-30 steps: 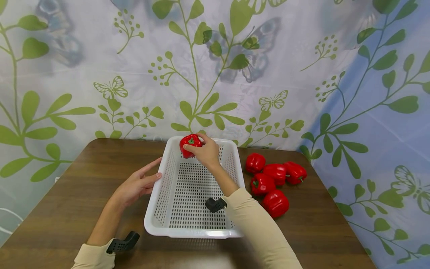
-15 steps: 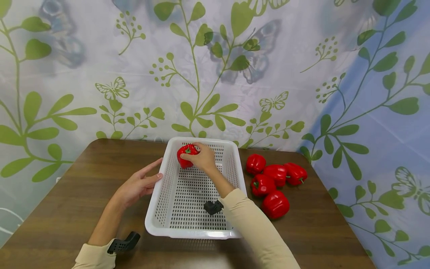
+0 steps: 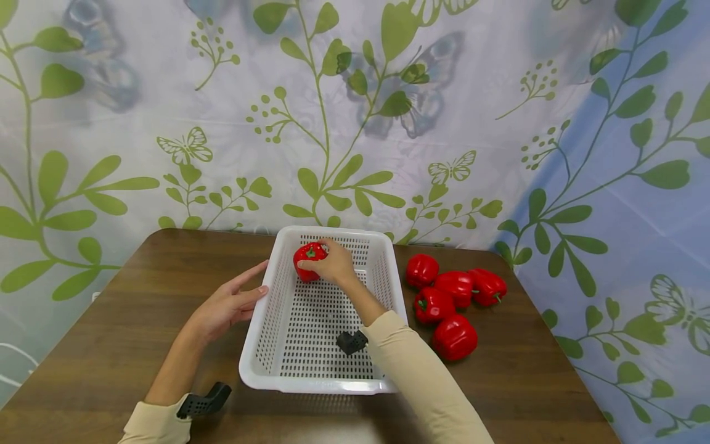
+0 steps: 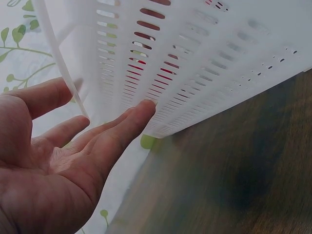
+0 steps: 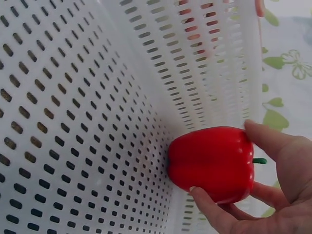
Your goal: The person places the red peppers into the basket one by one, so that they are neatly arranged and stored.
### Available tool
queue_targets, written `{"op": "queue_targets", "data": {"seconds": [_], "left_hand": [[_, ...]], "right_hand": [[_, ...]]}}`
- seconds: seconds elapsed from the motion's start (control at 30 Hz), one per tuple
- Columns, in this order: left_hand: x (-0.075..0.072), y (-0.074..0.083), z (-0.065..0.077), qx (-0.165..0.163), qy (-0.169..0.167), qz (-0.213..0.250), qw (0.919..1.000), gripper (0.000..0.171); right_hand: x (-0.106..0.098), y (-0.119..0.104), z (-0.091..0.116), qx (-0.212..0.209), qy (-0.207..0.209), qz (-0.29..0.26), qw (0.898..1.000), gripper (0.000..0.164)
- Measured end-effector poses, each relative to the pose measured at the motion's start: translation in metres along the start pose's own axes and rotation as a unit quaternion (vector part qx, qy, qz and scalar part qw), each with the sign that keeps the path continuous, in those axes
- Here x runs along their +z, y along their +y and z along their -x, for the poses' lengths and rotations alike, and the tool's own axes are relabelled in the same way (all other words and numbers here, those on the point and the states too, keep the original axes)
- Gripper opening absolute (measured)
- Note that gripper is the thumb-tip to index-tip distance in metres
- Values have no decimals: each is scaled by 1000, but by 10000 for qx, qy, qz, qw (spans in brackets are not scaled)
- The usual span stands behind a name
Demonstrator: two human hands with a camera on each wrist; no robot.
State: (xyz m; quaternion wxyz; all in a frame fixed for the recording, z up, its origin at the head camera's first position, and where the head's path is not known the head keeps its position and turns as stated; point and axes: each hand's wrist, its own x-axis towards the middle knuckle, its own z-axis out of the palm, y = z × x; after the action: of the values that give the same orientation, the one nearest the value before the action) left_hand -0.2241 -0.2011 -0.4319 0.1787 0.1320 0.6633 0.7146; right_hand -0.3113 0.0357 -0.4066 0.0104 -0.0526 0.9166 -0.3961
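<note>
In the head view, my right hand (image 3: 335,262) holds a glossy red bell pepper (image 3: 308,253) inside the white perforated basket (image 3: 257,382), at its far left corner. The right wrist view has the bell pepper (image 5: 209,163) low against the basket floor, its green stem toward my palm, with thumb and fingers around its stem end. My left hand (image 3: 230,303) is at the basket's left side, fingers extended and fingertips at the rim. Seen from the left wrist, this hand (image 4: 63,161) has straight fingers along the slotted outer wall (image 4: 161,63).
Several red bell peppers (image 3: 434,304) lie grouped on the brown wooden table (image 3: 532,370), right of the basket. A leaf-patterned curtain (image 3: 355,123) hangs behind the table. Each wrist wears a black camera mount (image 3: 204,401).
My right hand has lowered the bell pepper from near the basket's back rim down to its floor, shifting slightly left and toward me. My left hand stays at the rim.
</note>
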Motion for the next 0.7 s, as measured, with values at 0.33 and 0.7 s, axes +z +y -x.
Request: {"op": "queue_targets", "data": {"seconds": [0.33,0.7], "left_hand": [[0,-1,-1,6,-14,14,10000,63],[0,-3,-1,-1,53,51,10000,62]], "right_hand": [[-8,-1,0,49,-427,280,9987,74],[-9,1,1,144,-160,233,9995,68]]}}
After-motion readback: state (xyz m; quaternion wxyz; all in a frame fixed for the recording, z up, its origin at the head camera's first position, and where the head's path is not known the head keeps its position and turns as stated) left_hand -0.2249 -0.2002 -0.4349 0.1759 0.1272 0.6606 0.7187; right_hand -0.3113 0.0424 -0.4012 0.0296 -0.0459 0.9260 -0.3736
